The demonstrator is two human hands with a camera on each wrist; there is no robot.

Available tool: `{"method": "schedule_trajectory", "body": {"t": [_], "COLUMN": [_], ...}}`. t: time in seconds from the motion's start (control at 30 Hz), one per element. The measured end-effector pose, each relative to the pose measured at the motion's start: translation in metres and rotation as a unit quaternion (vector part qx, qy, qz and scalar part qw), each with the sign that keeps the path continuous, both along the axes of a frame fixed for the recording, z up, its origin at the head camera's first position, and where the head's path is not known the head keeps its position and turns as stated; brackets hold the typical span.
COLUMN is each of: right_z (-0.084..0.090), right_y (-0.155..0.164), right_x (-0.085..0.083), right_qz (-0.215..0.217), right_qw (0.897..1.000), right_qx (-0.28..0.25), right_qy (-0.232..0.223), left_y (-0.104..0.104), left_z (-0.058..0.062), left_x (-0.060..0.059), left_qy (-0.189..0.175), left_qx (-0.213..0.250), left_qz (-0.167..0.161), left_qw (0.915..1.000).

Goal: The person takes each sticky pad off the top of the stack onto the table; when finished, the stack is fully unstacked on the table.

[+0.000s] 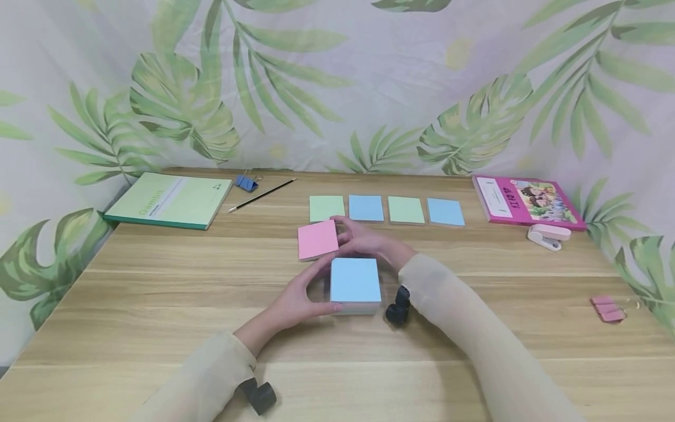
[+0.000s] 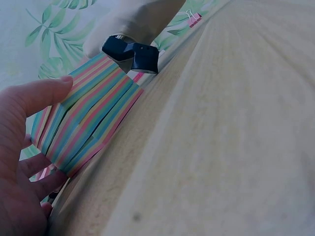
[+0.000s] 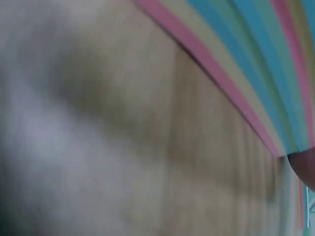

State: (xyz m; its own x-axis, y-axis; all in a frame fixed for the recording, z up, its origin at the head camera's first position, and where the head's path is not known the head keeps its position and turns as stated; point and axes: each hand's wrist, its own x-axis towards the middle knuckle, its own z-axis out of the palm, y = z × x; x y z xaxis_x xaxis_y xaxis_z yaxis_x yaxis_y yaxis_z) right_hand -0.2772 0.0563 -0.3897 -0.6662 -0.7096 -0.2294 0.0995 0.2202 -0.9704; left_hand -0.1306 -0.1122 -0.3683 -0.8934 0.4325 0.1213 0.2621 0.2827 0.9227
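A thick stack of sticky notes point(image 1: 355, 280) with a blue top sits mid-table. Striped coloured edges of the stack point(image 2: 96, 113) show in the left wrist view. My left hand point(image 1: 295, 302) grips it from the left, thumb at the front and fingers round the far left side. Just behind and left lies a pink-topped sticky note pad point(image 1: 317, 240), turned slightly askew. At that pad's right edge, my right hand point(image 1: 364, 237) holds it with curled fingers; the thumb is largely hidden behind the blue-topped stack. In the right wrist view, a fingertip point(image 3: 305, 167) shows beside striped edges.
Behind stands a row of green and blue sticky notes point(image 1: 366, 208). Left back: a green notebook point(image 1: 169, 200), blue binder clip point(image 1: 246, 183) and thin black pen point(image 1: 263, 195). To the right are a pink book point(image 1: 527, 201), white stapler point(image 1: 548, 236) and pink binder clip point(image 1: 607, 309).
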Motion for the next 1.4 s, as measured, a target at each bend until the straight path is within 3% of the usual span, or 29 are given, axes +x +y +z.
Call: {"method": "schedule_trajectory", "body": {"t": [0.17,0.4,0.53,0.7,0.9,1.1,1.4], "right_z": [0.003,0.010,0.018,0.032,0.044,0.037,0.017], "right_y": [0.008,0.027,0.042,0.064,0.083,0.088,0.081], "right_x": [-0.002,-0.001,0.004,0.017,0.043,0.068,0.092], "right_qz": [0.017,0.038,0.007,-0.037,-0.006,0.018,-0.001], "right_qw": [0.999,0.998,0.999,0.995,0.992,0.992,0.996], "right_qx": [0.002,0.025,-0.016,-0.087,-0.128,-0.121,-0.058], "right_qy": [-0.042,-0.033,-0.049,-0.029,-0.011,0.020,0.070], "left_y": [0.000,0.000,0.001,0.002,0.001,0.001,0.002], "left_z": [0.003,0.002,0.002,0.001,0.001,0.002,0.000], "left_x": [0.001,0.001,0.001,0.000,0.000,0.000,0.000], "left_qy": [-0.003,0.002,-0.001,-0.004,-0.007,-0.009,-0.004], "left_qx": [-0.009,-0.005,-0.008,-0.005,-0.004,-0.004,-0.009], "left_qz": [0.006,0.005,0.004,0.006,0.012,0.014,0.015], "left_qw": [0.9999,1.0000,1.0000,1.0000,0.9999,0.9999,0.9998]}}
